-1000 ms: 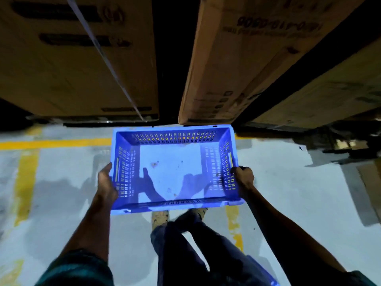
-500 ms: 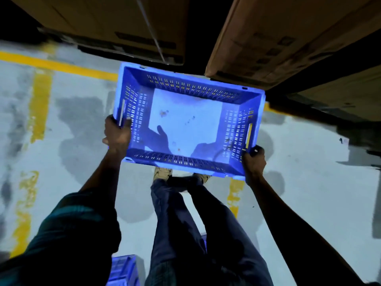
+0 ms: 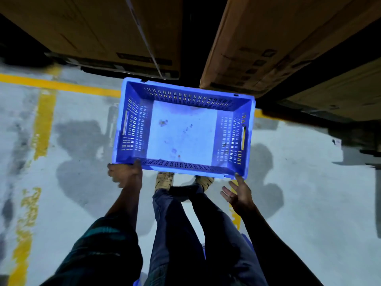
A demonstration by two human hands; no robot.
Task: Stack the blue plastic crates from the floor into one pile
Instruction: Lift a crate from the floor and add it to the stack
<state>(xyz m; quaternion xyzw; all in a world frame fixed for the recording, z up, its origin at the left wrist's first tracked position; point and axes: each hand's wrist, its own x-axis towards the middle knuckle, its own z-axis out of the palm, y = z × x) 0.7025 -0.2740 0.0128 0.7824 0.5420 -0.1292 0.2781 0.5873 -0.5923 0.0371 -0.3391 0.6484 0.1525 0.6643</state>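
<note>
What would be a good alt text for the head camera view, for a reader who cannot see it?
An empty blue plastic crate lies below the person, whose left hand grips its near left corner while the open right hand touches the near right corner with a fingertip. Beyond it stand large cardboard boxes on a grey floor with yellow lines.

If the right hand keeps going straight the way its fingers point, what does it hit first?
Probably the crate: the right hand is open, fingers aimed at its near right corner, one fingertip at or almost on the rim. Depth is unclear from this one view.
</note>
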